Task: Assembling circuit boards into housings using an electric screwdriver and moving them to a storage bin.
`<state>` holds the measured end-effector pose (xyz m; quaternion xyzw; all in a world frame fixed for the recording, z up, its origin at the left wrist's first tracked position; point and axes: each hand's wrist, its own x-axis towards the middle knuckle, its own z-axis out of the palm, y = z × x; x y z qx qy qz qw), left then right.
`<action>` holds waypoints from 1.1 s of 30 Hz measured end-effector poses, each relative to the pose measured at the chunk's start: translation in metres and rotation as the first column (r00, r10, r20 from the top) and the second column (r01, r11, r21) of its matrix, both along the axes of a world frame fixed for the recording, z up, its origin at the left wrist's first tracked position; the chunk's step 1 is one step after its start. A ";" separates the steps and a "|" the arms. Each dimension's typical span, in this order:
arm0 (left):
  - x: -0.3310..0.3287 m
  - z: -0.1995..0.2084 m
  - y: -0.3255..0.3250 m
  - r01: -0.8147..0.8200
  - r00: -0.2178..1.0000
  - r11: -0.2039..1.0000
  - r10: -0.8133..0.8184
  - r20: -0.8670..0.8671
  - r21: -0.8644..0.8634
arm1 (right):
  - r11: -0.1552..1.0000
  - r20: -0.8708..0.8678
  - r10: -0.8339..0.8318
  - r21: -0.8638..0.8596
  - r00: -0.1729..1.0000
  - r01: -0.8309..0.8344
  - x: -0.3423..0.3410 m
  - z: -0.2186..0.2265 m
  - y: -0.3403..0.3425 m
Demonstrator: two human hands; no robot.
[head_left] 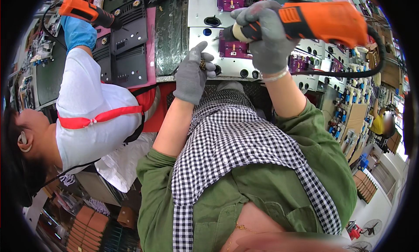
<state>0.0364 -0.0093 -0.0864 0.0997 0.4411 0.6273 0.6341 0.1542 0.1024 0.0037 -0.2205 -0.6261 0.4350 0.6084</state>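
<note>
My right hand, in a grey glove, grips an orange and black electric screwdriver. The tool lies nearly level, its nose pointing left over a silver metal plate. On that plate sits a purple circuit board, partly hidden by the hand and the tool. Just left of the plate's near edge is my left hand, also gloved in grey. Its fingers curl around small brass-coloured parts, too small to name surely, while the index finger points toward the plate.
A co-worker's blue-gloved hand on the left holds another orange screwdriver over black panels. More plates with purple boards lie to the right. A black cord loops from my tool.
</note>
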 end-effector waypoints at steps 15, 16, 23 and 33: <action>-0.029 -0.006 -0.001 -0.002 0.997 0.980 0.016 0.072 -0.197 | 0.964 -0.020 -0.055 -0.261 0.998 0.048 -0.017 -0.038 0.025; -0.031 -0.007 -0.002 0.015 0.996 0.983 0.002 0.091 -0.183 | 0.987 0.004 -0.066 -0.144 0.998 0.066 -0.018 -0.045 0.024; -0.034 0.006 -0.010 -0.048 0.999 0.987 0.051 0.014 -0.155 | 0.996 0.059 0.033 -0.081 0.998 -0.028 -0.031 -0.045 0.011; -0.041 -0.006 -0.012 -0.080 0.966 0.986 0.113 0.234 -0.146 | 0.991 0.099 -0.047 -0.117 0.994 0.058 -0.039 -0.019 0.024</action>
